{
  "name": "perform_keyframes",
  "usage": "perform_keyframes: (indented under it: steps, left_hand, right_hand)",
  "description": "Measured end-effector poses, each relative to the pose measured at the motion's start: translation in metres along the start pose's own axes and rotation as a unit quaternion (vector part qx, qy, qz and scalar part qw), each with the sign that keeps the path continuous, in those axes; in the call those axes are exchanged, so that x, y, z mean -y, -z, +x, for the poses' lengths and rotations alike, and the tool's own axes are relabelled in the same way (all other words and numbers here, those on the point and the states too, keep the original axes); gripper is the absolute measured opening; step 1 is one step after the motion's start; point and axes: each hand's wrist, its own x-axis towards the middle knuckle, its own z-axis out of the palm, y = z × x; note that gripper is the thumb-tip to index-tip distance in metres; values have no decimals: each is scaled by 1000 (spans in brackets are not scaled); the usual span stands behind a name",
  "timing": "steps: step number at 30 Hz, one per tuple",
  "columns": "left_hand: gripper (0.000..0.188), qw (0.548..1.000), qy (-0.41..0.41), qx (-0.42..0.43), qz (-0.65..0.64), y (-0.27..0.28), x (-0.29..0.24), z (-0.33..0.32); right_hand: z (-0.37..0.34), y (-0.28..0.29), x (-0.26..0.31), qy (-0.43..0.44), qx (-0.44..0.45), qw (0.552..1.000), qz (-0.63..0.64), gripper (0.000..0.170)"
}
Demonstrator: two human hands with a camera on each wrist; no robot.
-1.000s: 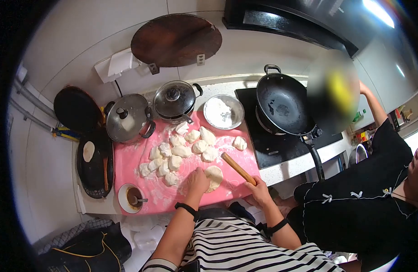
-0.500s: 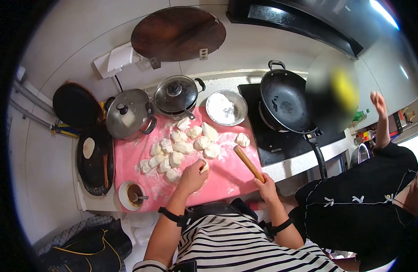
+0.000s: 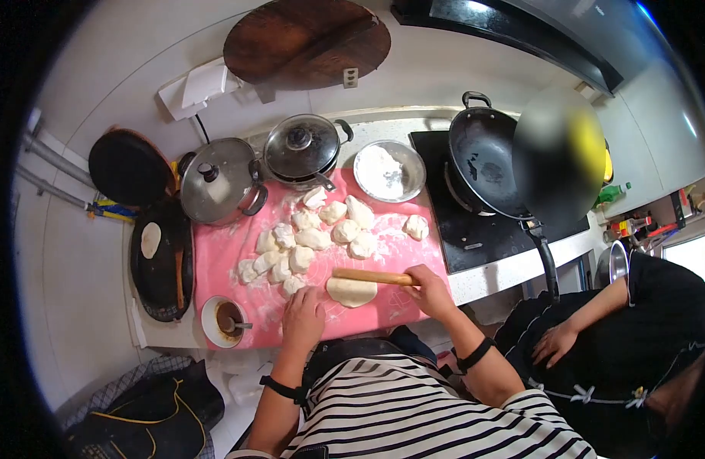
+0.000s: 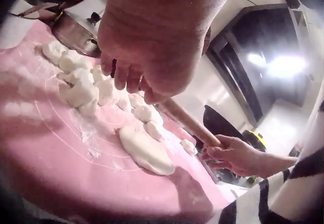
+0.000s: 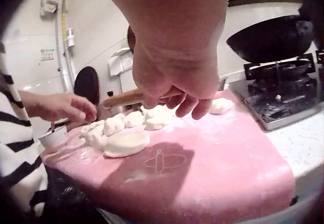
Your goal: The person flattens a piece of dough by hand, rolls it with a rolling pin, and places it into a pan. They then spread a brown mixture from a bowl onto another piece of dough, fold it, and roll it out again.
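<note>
A flattened round of dough (image 3: 352, 291) lies on the pink floured mat (image 3: 383, 314). My right hand (image 3: 429, 292) grips one end of a wooden rolling pin (image 3: 375, 277), which passes over the far edge of the round in the head view. To the left of the dough is my left hand (image 3: 303, 317), its fingers extended over the mat and holding nothing. The left wrist view shows the dough round (image 4: 147, 150) as a thick flat piece, with the right hand (image 4: 235, 155) on the pin beyond it. Several floury dough lumps (image 3: 313, 239) are clustered behind the hands.
A bowl of flour (image 3: 389, 171) and two lidded pots (image 3: 221, 183) stand behind the mat. At left are a bowl of brown sauce with a spoon (image 3: 224, 321) and a black pan (image 3: 161, 283) holding a flatbread. A wok (image 3: 490, 161) occupies the cooktop; another person (image 3: 597, 344) stands right.
My left hand has let go of the dough round, now flat on the mat, and moved left. My right hand has swung the rolling pin left over the dough. The other person's arm has lowered.
</note>
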Motion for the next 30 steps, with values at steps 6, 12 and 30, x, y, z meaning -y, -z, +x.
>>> perform_keyframes:
  steps: [6,12,30]
  left_hand:
    - [56,986,-57,82,132,-22,-4,2]
    - [68,976,-66,137,155,-52,7,-14]
    - [75,968,-89,148,181,-56,9,71]
  right_hand:
    - [13,-56,1,82,58,983,-157,31]
    - [-19,-78,21,71,104,953,-275,75]
    - [35,-93,17,-1,52,956,-289,78]
